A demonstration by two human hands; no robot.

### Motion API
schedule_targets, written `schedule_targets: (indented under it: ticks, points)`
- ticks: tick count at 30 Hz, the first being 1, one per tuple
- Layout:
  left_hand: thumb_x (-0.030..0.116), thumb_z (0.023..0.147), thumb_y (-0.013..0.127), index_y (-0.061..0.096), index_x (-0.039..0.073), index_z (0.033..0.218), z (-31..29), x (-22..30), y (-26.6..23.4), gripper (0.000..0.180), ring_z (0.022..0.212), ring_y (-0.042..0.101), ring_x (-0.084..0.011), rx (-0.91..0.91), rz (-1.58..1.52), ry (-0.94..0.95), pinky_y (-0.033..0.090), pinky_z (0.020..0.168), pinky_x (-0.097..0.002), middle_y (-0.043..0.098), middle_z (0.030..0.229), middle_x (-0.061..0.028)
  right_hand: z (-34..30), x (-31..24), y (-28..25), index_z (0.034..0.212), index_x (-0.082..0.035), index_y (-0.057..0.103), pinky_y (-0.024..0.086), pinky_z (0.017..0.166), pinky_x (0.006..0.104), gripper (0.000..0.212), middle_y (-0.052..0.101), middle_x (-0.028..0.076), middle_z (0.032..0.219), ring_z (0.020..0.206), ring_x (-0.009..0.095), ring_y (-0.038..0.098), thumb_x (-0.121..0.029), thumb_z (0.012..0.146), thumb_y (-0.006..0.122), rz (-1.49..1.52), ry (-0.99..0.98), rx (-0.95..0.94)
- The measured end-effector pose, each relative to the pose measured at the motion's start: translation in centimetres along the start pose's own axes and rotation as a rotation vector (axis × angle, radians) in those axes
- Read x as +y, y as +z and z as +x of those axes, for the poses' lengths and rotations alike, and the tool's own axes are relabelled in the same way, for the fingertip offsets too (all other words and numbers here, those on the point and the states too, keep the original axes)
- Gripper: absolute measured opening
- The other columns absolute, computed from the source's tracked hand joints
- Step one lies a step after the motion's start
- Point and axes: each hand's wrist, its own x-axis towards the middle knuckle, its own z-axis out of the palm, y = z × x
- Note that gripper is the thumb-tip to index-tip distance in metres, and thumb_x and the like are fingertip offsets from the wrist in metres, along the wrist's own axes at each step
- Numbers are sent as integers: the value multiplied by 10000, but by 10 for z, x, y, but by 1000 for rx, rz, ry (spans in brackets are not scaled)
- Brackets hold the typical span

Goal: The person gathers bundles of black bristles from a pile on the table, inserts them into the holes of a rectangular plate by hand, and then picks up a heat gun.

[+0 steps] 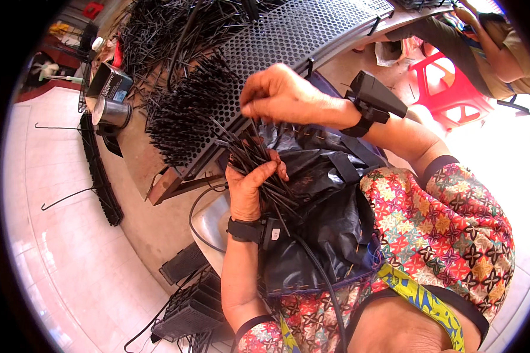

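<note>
My left hand (250, 185) is wrapped round a bundle of thin black rods (256, 156), which fan out above and below the grip over my lap. Just above it my right hand (282, 97) is bent down with thumb and fingers drawn together; whatever lies between the fingertips is too small or hidden to make out. Both hands are at the near edge of a black perforated panel (300, 29). Many black rods (188, 112) stand upright, packed in the holes at the panel's left end.
A heap of loose black rods (165, 41) lies behind the panel. At left are a metal can (112, 112), a dark box (109, 82) and a black strip with wire hooks (100, 170). Dark perforated trays (188, 312) stand below. Another person (494, 53) sits near a red stool (447, 88).
</note>
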Motion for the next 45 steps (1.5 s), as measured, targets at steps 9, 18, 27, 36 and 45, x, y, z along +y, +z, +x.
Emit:
schedule_targets:
  ticks: [9,18,27,36,45]
  points:
    - [2,694,572,405,14,1069,-12,1,-4,411,615,539,-230,82,-10,-25,478,536,-344,527,768,-111,43,-2,8,762,-11,557,468,508,300,113,571,114,656,577,255,580,-76,689,614,-371,-721,573]
    - [-25,658,594,430,-10,1022,-11,0,-5,399,583,541,-207,80,-43,-44,465,530,-319,527,721,-101,55,11,25,881,-10,545,462,544,349,199,532,110,681,627,282,553,-54,692,588,-856,-915,301]
    - [-28,662,595,431,-10,1012,-9,2,-4,388,557,528,-193,22,9,-35,458,522,-304,517,703,-93,56,-2,26,795,-6,531,446,538,387,217,503,143,653,610,329,535,-62,588,562,-913,-713,-89]
    - [-15,665,598,418,-15,1025,-7,4,-5,402,558,525,-189,-46,78,-31,457,520,-302,510,702,-97,39,-10,21,783,61,576,436,480,268,199,585,129,597,514,181,562,-115,701,619,-430,-376,-190]
    - [21,666,601,403,-16,1049,-2,0,-9,433,538,518,-186,-26,84,-35,454,491,-301,506,705,-98,49,-4,5,814,-2,591,425,455,194,109,591,35,622,511,63,527,-92,753,599,-203,-455,321]
